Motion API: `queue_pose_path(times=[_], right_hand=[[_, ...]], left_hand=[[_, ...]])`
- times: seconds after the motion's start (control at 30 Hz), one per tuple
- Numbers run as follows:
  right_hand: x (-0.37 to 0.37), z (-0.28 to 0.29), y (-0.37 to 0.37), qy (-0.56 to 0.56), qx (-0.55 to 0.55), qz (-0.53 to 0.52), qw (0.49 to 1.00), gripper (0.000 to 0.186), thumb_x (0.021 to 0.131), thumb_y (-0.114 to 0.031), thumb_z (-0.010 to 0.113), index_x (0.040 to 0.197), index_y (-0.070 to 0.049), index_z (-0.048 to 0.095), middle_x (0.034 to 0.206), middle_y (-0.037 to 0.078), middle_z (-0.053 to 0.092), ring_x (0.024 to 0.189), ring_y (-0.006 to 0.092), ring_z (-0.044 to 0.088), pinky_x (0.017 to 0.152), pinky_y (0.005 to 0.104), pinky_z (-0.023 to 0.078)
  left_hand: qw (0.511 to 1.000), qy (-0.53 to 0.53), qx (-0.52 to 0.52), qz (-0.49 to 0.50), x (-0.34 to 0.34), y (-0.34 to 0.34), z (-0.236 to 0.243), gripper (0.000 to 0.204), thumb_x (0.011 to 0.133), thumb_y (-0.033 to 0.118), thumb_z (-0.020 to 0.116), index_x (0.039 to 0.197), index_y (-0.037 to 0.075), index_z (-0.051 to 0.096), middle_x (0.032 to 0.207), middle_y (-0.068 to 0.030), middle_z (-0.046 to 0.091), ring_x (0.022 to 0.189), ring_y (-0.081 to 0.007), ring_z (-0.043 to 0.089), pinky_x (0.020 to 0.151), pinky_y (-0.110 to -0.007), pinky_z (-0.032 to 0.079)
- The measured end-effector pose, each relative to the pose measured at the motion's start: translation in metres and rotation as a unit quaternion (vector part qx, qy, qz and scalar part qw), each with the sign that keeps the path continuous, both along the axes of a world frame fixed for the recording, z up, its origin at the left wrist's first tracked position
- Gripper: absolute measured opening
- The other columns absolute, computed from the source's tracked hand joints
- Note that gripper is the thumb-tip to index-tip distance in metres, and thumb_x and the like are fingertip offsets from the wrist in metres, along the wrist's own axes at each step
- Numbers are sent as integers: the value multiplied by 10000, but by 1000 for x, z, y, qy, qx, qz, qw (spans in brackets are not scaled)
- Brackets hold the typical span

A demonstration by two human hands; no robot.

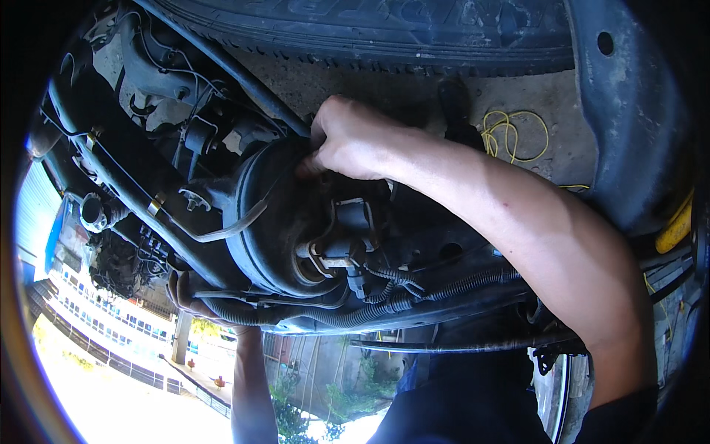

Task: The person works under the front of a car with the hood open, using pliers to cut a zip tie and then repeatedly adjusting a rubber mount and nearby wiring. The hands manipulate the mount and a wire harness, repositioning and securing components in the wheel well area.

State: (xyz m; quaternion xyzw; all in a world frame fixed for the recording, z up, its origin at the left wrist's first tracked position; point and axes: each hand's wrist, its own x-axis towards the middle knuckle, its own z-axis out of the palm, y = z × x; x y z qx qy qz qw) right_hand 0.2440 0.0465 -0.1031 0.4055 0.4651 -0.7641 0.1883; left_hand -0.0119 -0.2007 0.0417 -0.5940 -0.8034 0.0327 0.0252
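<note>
A round black metal housing (pixel 255 222) with a ridged rim sits in the middle, beside a long dark frame rail (pixel 118 155). My right hand (pixel 351 140) reaches across from the right to the top of the housing. Its fingers are curled down behind the rim, and what they grip is hidden. My left hand (pixel 194 294) comes up from below at the lower left, its fingers bent around the underside beside the corrugated black hose (pixel 355 317); what they hold is in shadow. A bracket with a connector (pixel 351 255) stands on the housing's near right side.
A large tyre (pixel 399 37) lies across the far side. Yellow cable (pixel 518 137) is coiled on the concrete floor. A dark panel (pixel 629 111) rises at the right. Thin pipes and wires (pixel 200 89) run along the left, and a black rod (pixel 444 345) crosses the near side.
</note>
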Motion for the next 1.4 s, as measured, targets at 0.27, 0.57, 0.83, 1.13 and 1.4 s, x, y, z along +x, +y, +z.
queue_pose_path(times=[0.27, 0.57, 0.83, 1.13, 1.4], right_hand=[[9, 13, 9, 15, 0, 92, 996, 338, 891, -159, 833, 1185, -4, 771, 1093, 204, 781, 1042, 307, 750, 911, 420, 573], [25, 1, -1, 116, 27, 64, 991, 268, 900, -70, 775, 1162, -13, 781, 1063, 212, 785, 1001, 334, 761, 887, 424, 585], [32, -1, -3, 204, 111, 102, 967, 186, 924, -50, 725, 1097, -14, 785, 954, 235, 759, 924, 373, 747, 864, 460, 572], [37, -4, -16, 242, 308, 194, 899, 21, 893, -8, 694, 900, 0, 712, 858, 182, 734, 869, 382, 742, 796, 472, 608], [29, 5, -4, 230, 264, 225, 909, 70, 911, -19, 673, 909, 18, 732, 845, 213, 734, 852, 386, 743, 809, 467, 599]], left_hand=[[1000, 0, 4, 20, 1, 0, 1, 928, 915, 906, 384, 1372, 103, 478, 1411, -164, 497, 1418, -356, 449, 1168, -616, 346], [1000, 14, -8, -22, -4, 3, 3, 919, 913, 892, 433, 1359, 90, 486, 1407, -171, 499, 1406, -357, 455, 1167, -604, 337], [1000, -6, 9, 5, 2, 7, 2, 925, 938, 886, 371, 1356, 70, 493, 1414, -172, 513, 1411, -360, 451, 1167, -598, 325], [999, -11, -8, 39, 4, 5, 5, 840, 945, 828, 456, 1389, 116, 455, 1467, -166, 468, 1450, -354, 400, 1172, -596, 300], [999, -25, 3, 46, 5, 7, 4, 883, 941, 860, 407, 1375, 93, 461, 1457, -178, 473, 1450, -364, 394, 1172, -600, 293]])
